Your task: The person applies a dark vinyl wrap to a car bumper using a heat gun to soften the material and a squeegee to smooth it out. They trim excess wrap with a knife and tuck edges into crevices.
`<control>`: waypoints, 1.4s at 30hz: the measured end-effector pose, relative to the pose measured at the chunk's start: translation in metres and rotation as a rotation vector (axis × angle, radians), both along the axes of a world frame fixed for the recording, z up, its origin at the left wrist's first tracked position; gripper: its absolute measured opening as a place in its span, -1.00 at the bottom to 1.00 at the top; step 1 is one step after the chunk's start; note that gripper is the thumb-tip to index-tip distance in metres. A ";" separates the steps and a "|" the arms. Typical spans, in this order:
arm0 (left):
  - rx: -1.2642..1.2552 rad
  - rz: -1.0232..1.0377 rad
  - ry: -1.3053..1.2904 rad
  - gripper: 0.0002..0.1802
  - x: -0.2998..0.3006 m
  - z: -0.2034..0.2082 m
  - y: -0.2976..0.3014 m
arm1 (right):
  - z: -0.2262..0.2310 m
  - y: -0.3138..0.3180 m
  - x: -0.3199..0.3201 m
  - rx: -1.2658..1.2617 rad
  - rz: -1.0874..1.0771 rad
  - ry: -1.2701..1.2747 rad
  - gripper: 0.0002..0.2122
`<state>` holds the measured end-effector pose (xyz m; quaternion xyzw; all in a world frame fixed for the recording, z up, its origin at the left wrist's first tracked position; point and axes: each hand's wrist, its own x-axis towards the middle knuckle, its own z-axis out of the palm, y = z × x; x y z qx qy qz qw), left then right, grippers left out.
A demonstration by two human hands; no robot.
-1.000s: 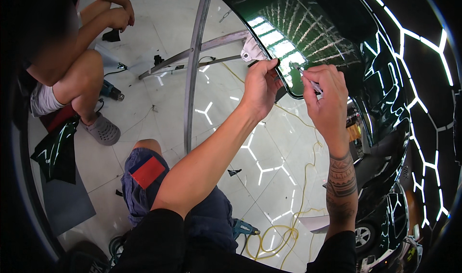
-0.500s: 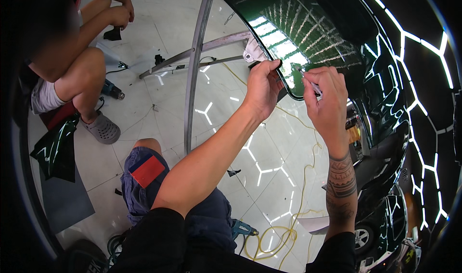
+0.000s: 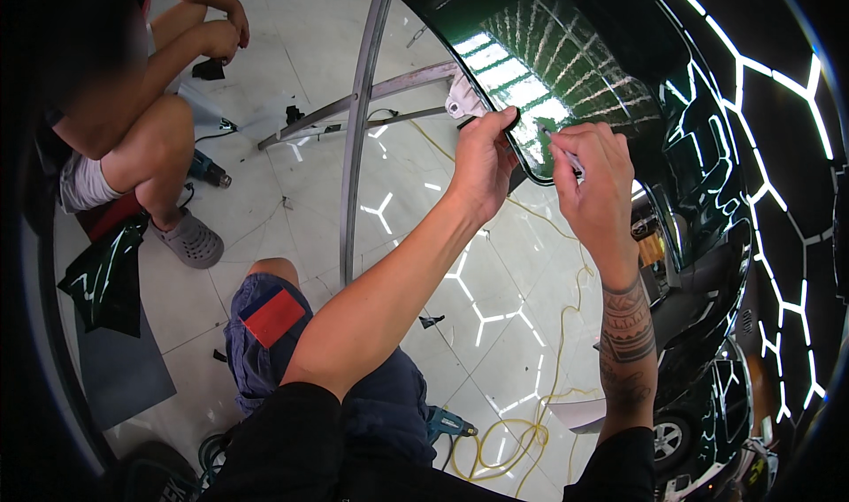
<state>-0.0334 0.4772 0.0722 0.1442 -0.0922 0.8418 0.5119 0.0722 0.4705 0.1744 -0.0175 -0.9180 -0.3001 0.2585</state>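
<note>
A glossy dark green car body panel [image 3: 584, 68] mirrors bright lights near its lower left corner. My left hand [image 3: 485, 161] grips that corner's edge, thumb on top and the other fingers mostly out of sight under it. Between the thumb and fingers of my right hand [image 3: 597, 161] is a slim, pale, pen-like tool [image 3: 575, 161] with a narrow dark tip. Its tip is at the shiny surface just right of my left thumb; whether it touches, I cannot tell. A flat red piece with a dark blue band [image 3: 274, 317] lies on my thigh.
A metal stand [image 3: 355, 130] rises left of the panel. Another person [image 3: 141, 130] sits at far left, near a heat gun [image 3: 209, 169]. A second heat gun [image 3: 449, 421] and yellow cord [image 3: 535, 431] lie on the floor. Green film [image 3: 104, 276] rests at left.
My right hand and the tool's tip have shifted slightly left over the panel. My left hand keeps its hold on the corner.
</note>
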 end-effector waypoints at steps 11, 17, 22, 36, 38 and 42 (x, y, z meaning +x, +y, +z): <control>-0.008 0.093 -0.029 -0.85 0.005 0.004 0.007 | 0.000 -0.003 0.001 -0.015 -0.006 0.003 -0.83; -0.020 0.128 0.010 -0.83 0.007 0.003 0.005 | 0.000 -0.003 0.003 -0.001 -0.003 -0.004 -0.82; -0.043 0.172 0.034 -0.83 0.010 0.003 0.003 | 0.006 -0.010 0.008 -0.076 0.056 0.077 -0.86; 0.292 -0.028 0.038 -0.60 0.015 -0.023 0.003 | 0.036 -0.036 0.039 -0.558 -0.054 0.402 -0.90; 0.376 -0.167 -0.065 -0.56 0.010 -0.022 0.001 | 0.037 -0.035 0.039 -0.565 -0.078 0.364 -0.89; 0.128 -0.131 -0.060 -0.64 0.017 0.006 -0.013 | 0.040 -0.033 0.037 -0.556 -0.084 0.274 -0.92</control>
